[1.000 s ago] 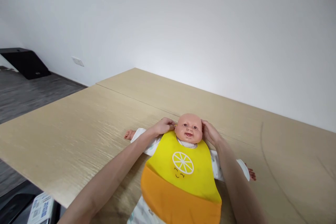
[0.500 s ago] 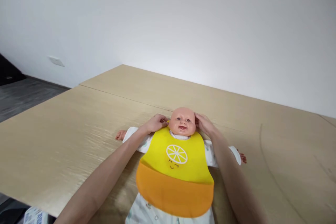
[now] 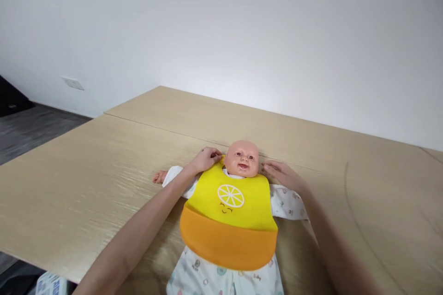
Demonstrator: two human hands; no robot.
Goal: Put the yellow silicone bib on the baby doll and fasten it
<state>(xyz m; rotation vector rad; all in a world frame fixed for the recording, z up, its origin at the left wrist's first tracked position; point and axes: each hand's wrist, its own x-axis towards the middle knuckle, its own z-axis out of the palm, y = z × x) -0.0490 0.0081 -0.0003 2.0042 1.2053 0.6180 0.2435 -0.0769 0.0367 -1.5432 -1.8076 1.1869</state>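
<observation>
Yellow bib lies over the doll's chest; hands well apart, left hand pinching the bib's neck end left of the doll's head; right hand beside its other side, fingers loosely extended, can't tell if touching the bib; bib looks light, soft, bendy, maybe slippery, hardly fragile; best held by the neck straps; doll's clothes seem to read "Baby"; no bib brand visible; pack well left of the doll, blue lettering illegible.

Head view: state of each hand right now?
Left hand: closed on the yellow bib at its upper edge.
Right hand: open beside the doll's head, nothing visibly held.
</observation>
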